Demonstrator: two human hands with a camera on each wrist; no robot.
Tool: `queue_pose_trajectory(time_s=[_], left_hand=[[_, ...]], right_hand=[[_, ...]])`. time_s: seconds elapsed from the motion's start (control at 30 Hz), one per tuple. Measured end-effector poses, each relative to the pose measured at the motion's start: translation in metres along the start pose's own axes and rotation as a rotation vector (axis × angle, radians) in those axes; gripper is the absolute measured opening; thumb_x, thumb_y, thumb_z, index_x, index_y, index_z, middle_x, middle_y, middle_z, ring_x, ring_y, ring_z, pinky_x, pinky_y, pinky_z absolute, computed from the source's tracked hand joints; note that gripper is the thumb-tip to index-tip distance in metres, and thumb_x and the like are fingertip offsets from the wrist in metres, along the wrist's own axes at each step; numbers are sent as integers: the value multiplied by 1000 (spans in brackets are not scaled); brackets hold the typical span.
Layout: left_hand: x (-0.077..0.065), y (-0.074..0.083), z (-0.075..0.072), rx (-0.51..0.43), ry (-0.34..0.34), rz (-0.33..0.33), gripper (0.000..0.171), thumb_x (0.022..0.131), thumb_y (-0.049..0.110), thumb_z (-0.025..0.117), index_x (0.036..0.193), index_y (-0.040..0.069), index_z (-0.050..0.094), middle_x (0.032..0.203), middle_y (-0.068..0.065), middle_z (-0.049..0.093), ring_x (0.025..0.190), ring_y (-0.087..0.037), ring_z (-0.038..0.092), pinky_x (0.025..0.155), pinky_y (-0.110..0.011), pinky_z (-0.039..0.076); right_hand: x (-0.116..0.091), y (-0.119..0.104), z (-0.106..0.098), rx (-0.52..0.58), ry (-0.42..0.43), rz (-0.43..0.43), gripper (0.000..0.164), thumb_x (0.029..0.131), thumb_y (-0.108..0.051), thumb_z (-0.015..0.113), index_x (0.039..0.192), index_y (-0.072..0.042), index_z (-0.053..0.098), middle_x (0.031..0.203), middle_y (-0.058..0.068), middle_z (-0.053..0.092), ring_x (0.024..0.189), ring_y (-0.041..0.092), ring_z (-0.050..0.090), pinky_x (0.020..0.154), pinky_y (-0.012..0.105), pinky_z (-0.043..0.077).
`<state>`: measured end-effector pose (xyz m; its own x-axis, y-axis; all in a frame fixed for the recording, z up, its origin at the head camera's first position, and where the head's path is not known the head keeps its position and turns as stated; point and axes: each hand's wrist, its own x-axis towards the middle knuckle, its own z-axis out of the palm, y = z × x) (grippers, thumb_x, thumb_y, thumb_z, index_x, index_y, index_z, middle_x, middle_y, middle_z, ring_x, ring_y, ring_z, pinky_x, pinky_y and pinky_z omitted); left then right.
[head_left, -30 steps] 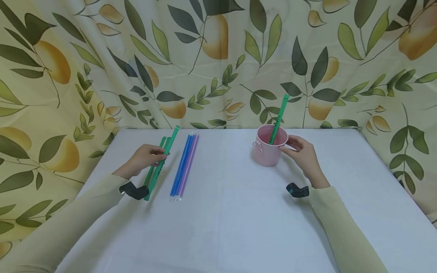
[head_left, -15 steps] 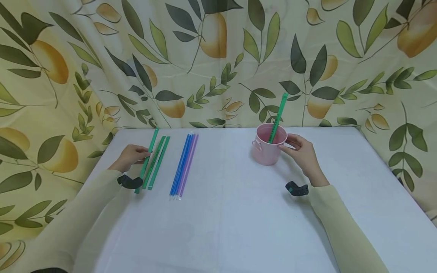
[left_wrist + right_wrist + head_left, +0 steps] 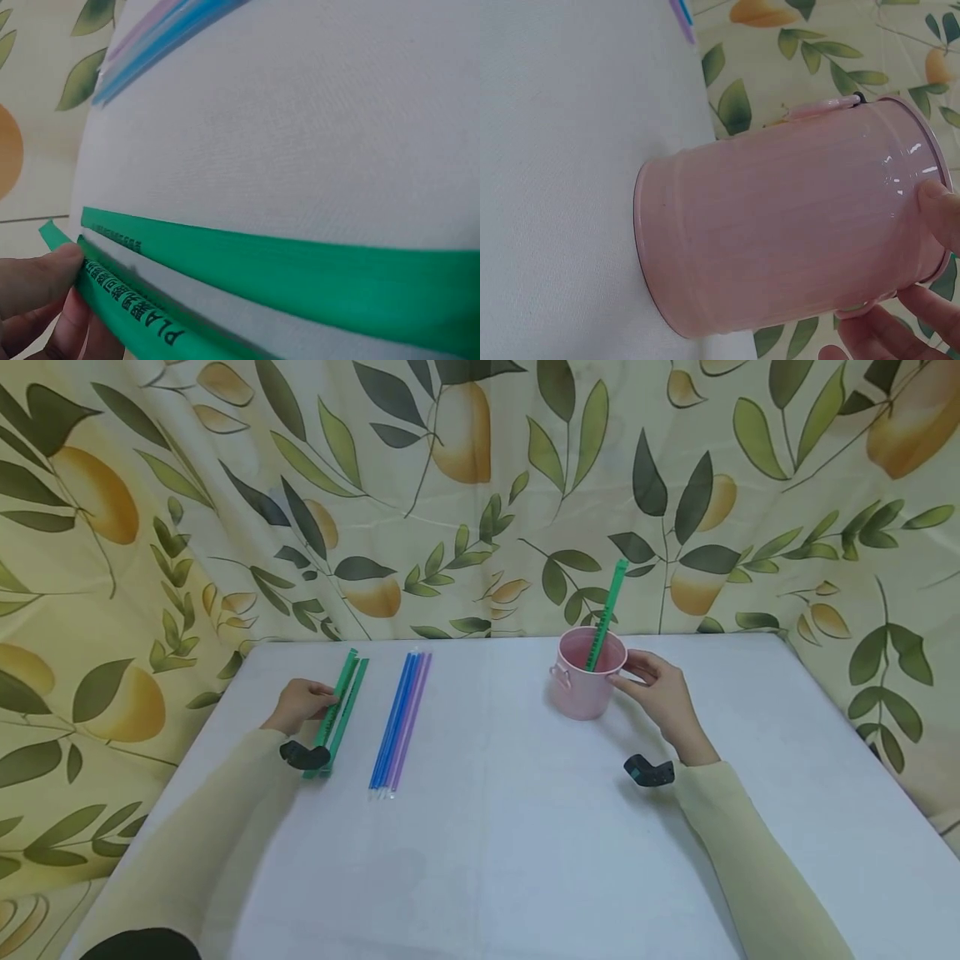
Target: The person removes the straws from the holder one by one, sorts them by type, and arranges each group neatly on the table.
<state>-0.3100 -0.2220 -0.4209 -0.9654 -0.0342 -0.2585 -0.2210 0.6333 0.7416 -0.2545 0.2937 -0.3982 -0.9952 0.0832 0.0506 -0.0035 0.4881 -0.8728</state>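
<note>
My left hand [image 3: 300, 703] pinches a green-wrapped straw [image 3: 127, 300] with dark printing between thumb and fingers, at the left of the table. Right beside it on the white surface lies another green straw [image 3: 285, 274]. The two run nearly parallel and close together in the head view. Over at the right, my right hand [image 3: 663, 702] holds a small pink bucket [image 3: 585, 697] by its rim, with the thumb on the near side. The bucket stands upright on the table. One green straw [image 3: 609, 610] leans inside it, its lower end hidden by the wall.
Blue straws [image 3: 393, 718] and purple straws [image 3: 412, 722] in clear wrapping lie side by side, right of the green ones. A leaf-and-fruit patterned curtain [image 3: 465, 552] hangs behind the far edge of the white table [image 3: 480, 843].
My left hand first carried a green straw leftward, uncovering others on the table, then came slightly right, bringing the straws closer together. My right hand and the bucket stay put.
</note>
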Motion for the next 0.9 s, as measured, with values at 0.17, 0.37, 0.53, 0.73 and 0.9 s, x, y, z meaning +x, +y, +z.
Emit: queue_pose_trajectory(time_s=[0.17, 0.37, 0.53, 0.73, 0.9], left_hand=[[2, 0, 5, 14, 27, 15, 35, 92, 11, 58, 118, -12, 57, 122, -30, 56, 69, -1, 60, 71, -20, 55], [6, -4, 10, 38, 77, -6, 32, 91, 12, 60, 115, -8, 61, 114, -25, 62, 70, -4, 58, 66, -17, 52], [7, -5, 13, 49, 112, -25, 29, 89, 12, 62, 112, -6, 63, 107, -21, 65, 66, -5, 57, 61, -15, 49], [6, -4, 13, 53, 121, -13, 28, 88, 12, 64, 110, -6, 64, 99, -18, 66, 65, -5, 57, 60, -15, 49], [3, -4, 10, 78, 118, 4, 29, 89, 16, 63, 110, -5, 65, 100, -18, 67, 67, -6, 58, 61, -16, 47]], right_hand=[[0, -1, 0, 0, 2, 2, 66, 88, -36, 64, 140, -4, 40, 143, 18, 43, 134, 33, 40, 105, 45, 39], [1, 1, 1, -9, 7, 4, 66, 88, -37, 64, 140, -5, 40, 142, 17, 44, 133, 33, 42, 103, 43, 40], [1, 1, 1, -6, 10, 1, 66, 87, -36, 65, 139, -4, 41, 142, 17, 45, 133, 33, 42, 103, 42, 41], [1, -1, 1, -2, 6, 11, 66, 87, -38, 65, 139, -5, 41, 143, 18, 44, 133, 33, 42, 104, 43, 40], [1, 1, 1, 0, 6, 11, 66, 87, -37, 64, 139, -5, 41, 142, 17, 45, 133, 33, 42, 104, 43, 40]])
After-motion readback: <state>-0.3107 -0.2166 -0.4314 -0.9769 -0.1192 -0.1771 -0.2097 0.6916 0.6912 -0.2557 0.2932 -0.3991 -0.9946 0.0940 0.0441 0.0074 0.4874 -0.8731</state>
